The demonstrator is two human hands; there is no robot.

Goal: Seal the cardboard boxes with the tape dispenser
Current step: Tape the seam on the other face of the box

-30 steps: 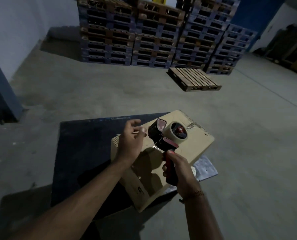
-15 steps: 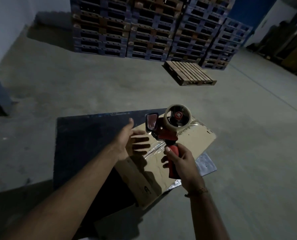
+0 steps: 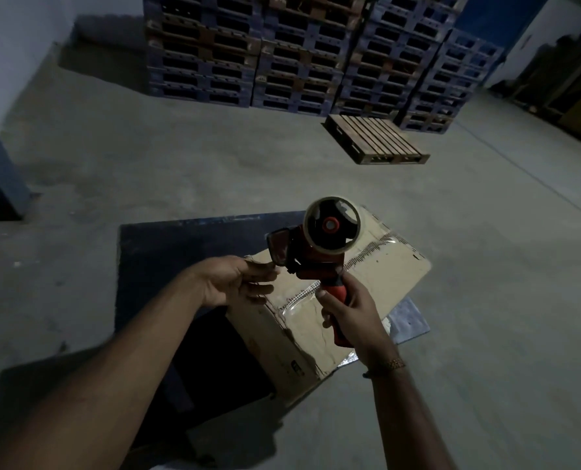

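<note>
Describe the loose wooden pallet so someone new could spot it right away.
Look to the far wall, where blue and brown pallet stacks stand. Just in front of their right end, one pallet lies flat on the concrete floor. It is the only one lying alone, bare brown wood.

I see the cardboard box (image 3: pixel 367 300) lying on a mat (image 3: pixel 167 262) spread over the concrete floor (image 3: pixel 180 157), with a thin sheet (image 3: pixel 409 322) poking out from under the box on its right. My right hand (image 3: pixel 353 313) holds the tape dispenser (image 3: pixel 319 249) above the box's top, its tape roll (image 3: pixel 331 225) at the far end. My left hand (image 3: pixel 231 283) sits just left of the dispenser, over the box's left edge, fingertips at its front end. Well beyond the box, to the right, a single pallet (image 3: pixel 377 139) lies on the floor, and behind it stacked pallets (image 3: pixel 299 52) stand along the back wall.
</note>
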